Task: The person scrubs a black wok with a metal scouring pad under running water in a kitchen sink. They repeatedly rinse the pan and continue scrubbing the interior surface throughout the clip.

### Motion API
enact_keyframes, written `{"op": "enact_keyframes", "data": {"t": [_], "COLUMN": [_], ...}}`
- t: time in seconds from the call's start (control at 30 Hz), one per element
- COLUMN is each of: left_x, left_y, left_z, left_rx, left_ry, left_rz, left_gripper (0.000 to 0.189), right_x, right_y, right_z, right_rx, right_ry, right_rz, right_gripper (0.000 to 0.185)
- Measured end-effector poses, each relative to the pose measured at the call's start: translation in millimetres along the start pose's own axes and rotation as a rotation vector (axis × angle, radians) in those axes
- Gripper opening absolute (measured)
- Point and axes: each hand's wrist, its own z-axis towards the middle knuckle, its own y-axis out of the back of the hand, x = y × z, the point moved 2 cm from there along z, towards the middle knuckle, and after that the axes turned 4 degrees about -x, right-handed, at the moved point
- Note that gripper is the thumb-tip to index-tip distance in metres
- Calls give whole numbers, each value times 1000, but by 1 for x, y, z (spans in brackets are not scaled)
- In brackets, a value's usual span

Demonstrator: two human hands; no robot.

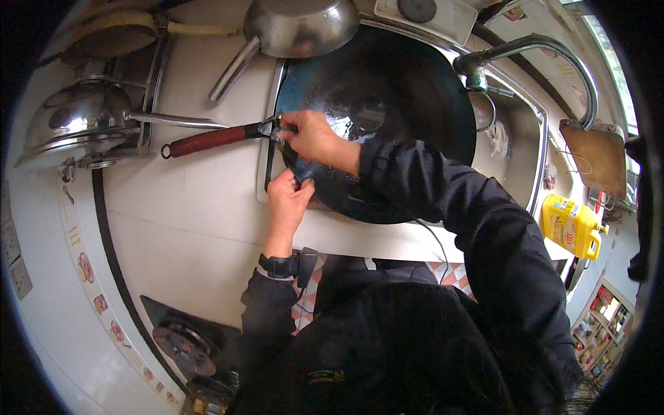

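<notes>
A large black wok (415, 88) rests over the sink, its inside wet and shiny. Its red-brown handle (207, 142) sticks out to the left and ends in a metal ring. My left hand (290, 194) grips the wok's near left rim, thumb on top. On the wok's inner edge, beside the handle joint, my right hand (314, 137) has its fingers bent and pressed down. Something small and greyish shows at those fingertips, too blurred to name, and the fingers partly hide it.
A steel pan (303, 26) lies upside down behind the wok. At the right are the faucet (539, 44), the steel sink (511, 140) and a yellow jug (570, 225). A lidded steel pan (85, 116) stands at left, a gas stove (187, 345) at lower left.
</notes>
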Motion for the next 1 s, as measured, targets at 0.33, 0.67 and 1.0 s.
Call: {"op": "enact_keyframes", "data": {"t": [0.33,0.67,1.0], "left_x": [-1,-2,-1], "left_y": [-3,-3,-5], "left_z": [-1,-1,0], "left_rx": [-17,-9,-28], "left_ry": [47,48,11], "left_rz": [-140,-106,-134], "left_gripper": [9,8,9], "right_x": [3,-7,6], "right_y": [9,4,4], "right_z": [-2,-2,7], "right_rx": [-5,54,68], "right_ry": [8,91,-95], "right_rz": [84,55,98], "right_gripper": [11,6,15]}}
